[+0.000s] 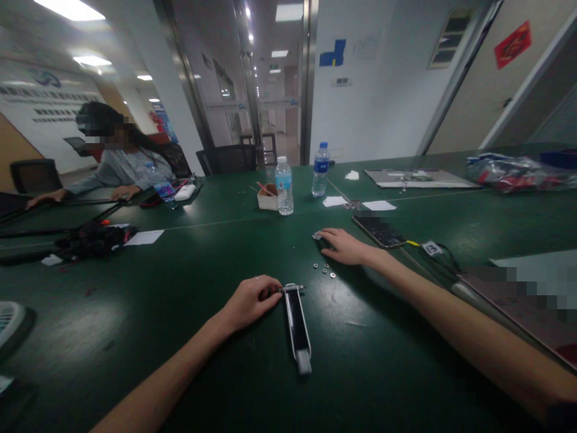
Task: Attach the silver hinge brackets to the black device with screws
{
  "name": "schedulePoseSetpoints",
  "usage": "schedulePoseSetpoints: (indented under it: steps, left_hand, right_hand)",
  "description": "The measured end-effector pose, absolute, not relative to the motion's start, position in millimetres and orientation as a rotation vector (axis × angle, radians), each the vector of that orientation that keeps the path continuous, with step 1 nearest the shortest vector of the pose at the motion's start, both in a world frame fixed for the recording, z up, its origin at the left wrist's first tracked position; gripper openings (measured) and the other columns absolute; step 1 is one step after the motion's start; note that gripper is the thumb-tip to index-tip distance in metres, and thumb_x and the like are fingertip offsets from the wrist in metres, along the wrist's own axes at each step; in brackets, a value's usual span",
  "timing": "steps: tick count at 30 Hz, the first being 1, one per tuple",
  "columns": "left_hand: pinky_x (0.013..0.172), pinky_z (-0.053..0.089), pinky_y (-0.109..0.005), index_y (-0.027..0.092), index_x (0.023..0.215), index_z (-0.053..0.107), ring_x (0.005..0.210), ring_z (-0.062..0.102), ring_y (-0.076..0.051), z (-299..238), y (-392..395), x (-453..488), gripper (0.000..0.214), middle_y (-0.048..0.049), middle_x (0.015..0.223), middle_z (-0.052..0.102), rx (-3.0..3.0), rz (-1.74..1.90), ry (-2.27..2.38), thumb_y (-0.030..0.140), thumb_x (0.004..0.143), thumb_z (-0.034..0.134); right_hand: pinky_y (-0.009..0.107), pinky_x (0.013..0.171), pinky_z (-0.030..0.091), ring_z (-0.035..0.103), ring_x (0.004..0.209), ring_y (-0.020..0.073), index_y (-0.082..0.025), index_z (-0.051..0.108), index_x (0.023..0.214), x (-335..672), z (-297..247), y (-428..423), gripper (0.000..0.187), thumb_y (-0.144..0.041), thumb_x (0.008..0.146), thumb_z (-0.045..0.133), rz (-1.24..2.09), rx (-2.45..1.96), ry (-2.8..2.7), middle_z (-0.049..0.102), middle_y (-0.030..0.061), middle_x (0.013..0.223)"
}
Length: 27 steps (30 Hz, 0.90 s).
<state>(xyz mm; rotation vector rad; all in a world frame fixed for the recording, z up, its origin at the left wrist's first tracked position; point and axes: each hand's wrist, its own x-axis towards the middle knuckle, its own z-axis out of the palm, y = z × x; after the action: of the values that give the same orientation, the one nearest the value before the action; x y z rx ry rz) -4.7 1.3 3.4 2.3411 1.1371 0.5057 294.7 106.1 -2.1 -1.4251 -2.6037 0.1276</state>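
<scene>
My left hand [255, 300] is closed, thumb and fingers pinched at the left end of a small metal bolt [302, 287]. That bolt runs crosswise through the far end of a long white frame with a black middle [297, 325], which lies on the table; its near end is a pale grey block. Farther right, my right hand [346, 245] rests on the table with fingers stretched forward and thumb apart. Its fingertips touch a small crumpled silvery-white thing [317, 236], partly covered. Several small metal nuts [324, 270] lie loose between my hands.
Ahead stand two water bottles [284, 189] [320, 171] beside a small open box [267, 198]. A phone [378, 231] and a laptop [518, 300] lie right. Paper pieces [379, 205] are scattered beyond. A person [130, 156] sits far left, near black gear [85, 240].
</scene>
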Motion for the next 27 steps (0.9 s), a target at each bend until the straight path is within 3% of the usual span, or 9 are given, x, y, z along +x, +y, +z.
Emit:
schedulePoseSetpoints:
  steps: [8,12,20,27]
  left_hand:
    - [0.06,0.043,-0.023,0.018,0.102,0.061,0.066,0.052,-0.012,4,2,-4,0.018,0.0005,0.081,0.058,2.346,0.529,1.139,0.024,0.086,0.055]
    - [0.059,0.042,-0.023,0.018,0.101,0.062,0.065,0.051,-0.012,4,2,-3,0.018,0.0007,0.078,0.058,2.345,0.536,1.143,0.025,0.086,0.055]
    - [0.061,0.043,-0.023,0.018,0.102,0.061,0.068,0.052,-0.012,6,0,-4,0.018,0.0001,0.083,0.058,2.334,0.498,1.145,0.025,0.087,0.053]
    - [0.06,0.042,-0.023,0.018,0.1,0.061,0.066,0.052,-0.012,6,0,-3,0.017,0.0008,0.08,0.057,2.34,0.514,1.146,0.025,0.087,0.054]
  right_hand:
    - [0.036,0.088,0.041,0.054,0.1,0.0249,-0.015,0.062,0.111,290,9,103,0.029,-0.022,0.085,0.05,0.121,-1.418,-2.657,0.061,0.0129,0.106]
    - [0.037,0.087,0.04,0.053,0.101,0.0258,-0.013,0.061,0.11,278,28,87,0.029,-0.025,0.085,0.052,0.105,-1.354,-2.65,0.059,0.0136,0.107]
    - [0.028,0.068,0.044,0.058,0.079,0.016,-0.017,0.061,0.102,246,65,43,0.028,-0.034,0.081,0.058,0.859,-1.176,-2.852,0.063,0.0044,0.093]
    - [0.024,0.063,0.041,0.056,0.074,0.013,-0.016,0.061,0.098,239,51,41,0.024,-0.033,0.081,0.06,0.882,-1.065,-2.868,0.062,0.0029,0.088]
